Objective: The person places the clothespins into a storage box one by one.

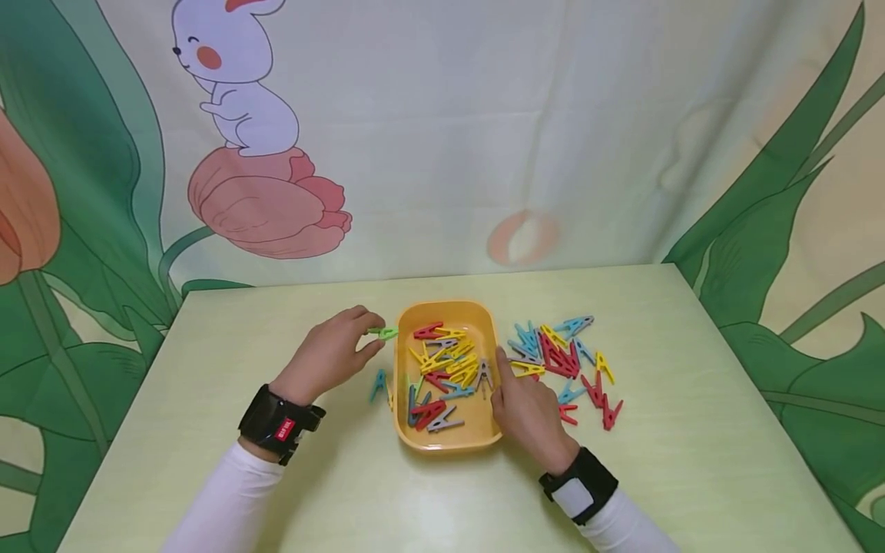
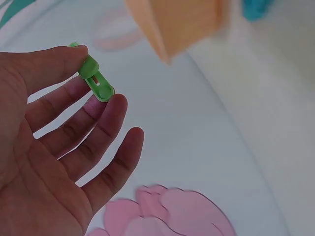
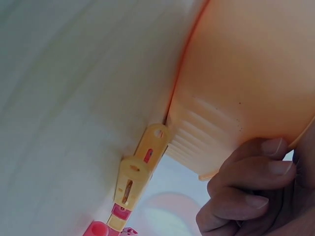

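Observation:
My left hand (image 1: 330,355) pinches a green clothespin (image 1: 384,333) by one end, at the left rim of an orange-yellow plastic basket (image 1: 448,443). In the left wrist view the green clothespin (image 2: 96,81) sits between thumb and fingertips. My right hand (image 1: 531,415) grips the basket's right rim. In the right wrist view its fingers (image 3: 241,182) curl against the outer wall of the basket (image 3: 236,73). Inside the basket lies a jumble of yellow, red, grey, blue and green clothespins (image 1: 459,361).
To the right of the basket several red, blue, yellow and grey clothespins (image 1: 558,357) lie scattered on the pale table (image 1: 332,491). A teal clothespin (image 1: 378,384) lies left of the basket. A printed curtain (image 1: 442,153) hangs behind the table's far edge.

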Motion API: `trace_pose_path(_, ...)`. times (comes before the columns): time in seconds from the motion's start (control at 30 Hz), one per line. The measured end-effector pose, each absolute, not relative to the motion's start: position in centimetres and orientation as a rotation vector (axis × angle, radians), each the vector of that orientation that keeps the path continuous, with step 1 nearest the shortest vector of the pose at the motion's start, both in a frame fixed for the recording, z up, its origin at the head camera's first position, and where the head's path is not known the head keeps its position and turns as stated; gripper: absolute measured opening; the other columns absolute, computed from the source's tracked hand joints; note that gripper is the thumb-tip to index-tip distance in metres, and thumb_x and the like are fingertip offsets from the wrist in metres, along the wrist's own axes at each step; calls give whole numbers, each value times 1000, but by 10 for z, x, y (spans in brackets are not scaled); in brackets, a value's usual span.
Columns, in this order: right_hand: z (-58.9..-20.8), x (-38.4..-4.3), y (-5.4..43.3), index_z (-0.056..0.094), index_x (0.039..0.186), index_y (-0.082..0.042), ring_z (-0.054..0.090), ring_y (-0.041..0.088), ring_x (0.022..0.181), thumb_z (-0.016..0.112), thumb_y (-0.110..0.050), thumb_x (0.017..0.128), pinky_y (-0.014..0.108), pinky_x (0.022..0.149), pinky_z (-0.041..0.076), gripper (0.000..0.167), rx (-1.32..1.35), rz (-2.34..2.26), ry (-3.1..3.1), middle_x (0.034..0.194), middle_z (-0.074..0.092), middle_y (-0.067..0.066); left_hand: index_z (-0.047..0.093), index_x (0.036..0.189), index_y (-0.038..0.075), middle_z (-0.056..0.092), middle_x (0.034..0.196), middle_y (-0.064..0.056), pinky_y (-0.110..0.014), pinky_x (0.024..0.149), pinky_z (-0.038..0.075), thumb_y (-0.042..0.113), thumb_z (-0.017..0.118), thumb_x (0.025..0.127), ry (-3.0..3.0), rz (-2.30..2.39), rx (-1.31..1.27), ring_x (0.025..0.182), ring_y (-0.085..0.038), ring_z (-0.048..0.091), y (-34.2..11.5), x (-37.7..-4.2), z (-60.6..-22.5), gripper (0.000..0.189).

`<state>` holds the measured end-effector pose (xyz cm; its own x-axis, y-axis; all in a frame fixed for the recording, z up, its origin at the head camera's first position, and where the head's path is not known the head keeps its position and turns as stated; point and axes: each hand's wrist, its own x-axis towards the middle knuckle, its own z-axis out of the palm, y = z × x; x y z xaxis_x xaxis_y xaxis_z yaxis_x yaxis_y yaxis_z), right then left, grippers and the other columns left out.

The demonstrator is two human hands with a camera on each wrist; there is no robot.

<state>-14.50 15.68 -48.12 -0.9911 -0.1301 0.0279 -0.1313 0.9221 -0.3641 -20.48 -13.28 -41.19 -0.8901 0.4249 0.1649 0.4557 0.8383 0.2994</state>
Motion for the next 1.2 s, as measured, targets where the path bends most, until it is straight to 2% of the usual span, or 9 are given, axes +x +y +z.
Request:
trace_pose_path(0.23,-483,-146,158,30,154,-9,39,15,40,55,-17,96,25,44,24,64,206,590,-3078,52,41,-2,67,119,11,66,113,-5,-40,86,55,28,69,92,-2893,-527,-807,103,-21,63,-92,-213,-395,32)
trace_pose_path(0.53,-482,-147,157,29,155,-10,39,16,40,54,-17,96,26,44,25,64,198,604,-3092,52,42,-1,65,123,13,65,118,-6,-40,89,54,31,67,93,-2914,-554,-864,108,-21,62,-66,-224,-401,34)
trace_pose_path(0.63,-482,-146,158,30,155,-10,39,16,40,55,-17,96,26,44,24,64,204,601,-3090,52,41,-1,60,132,14,60,132,-7,-46,98,50,36,68,92,-2907,-576,-872,122,-25,56,-65,-225,-403,47)
trace_pose_path(0.73,-481,-146,158,30,155,-10,39,15,40,55,-17,96,26,44,25,64,208,603,-3084,52,42,-1,50,143,17,49,148,-8,-51,110,40,45,68,89,-2895,-567,-880,136,-28,45,-66,-225,-403,64)
trace_pose_path(0.8,-482,-146,158,30,155,-10,39,15,40,55,-17,96,25,44,25,64,213,603,-3079,52,42,-1,46,147,18,43,153,-8,-52,113,34,49,68,88,-2882,-547,-880,141,-29,39,-69,-224,-401,70)
trace_pose_path(1.2,-483,-146,158,33,153,-7,38,14,41,57,-16,95,27,43,23,64,232,563,-3045,52,40,-2,42,150,18,35,157,-7,-53,112,36,46,66,89,-2828,-549,-820,143,-30,35,-103,-210,-386,71)
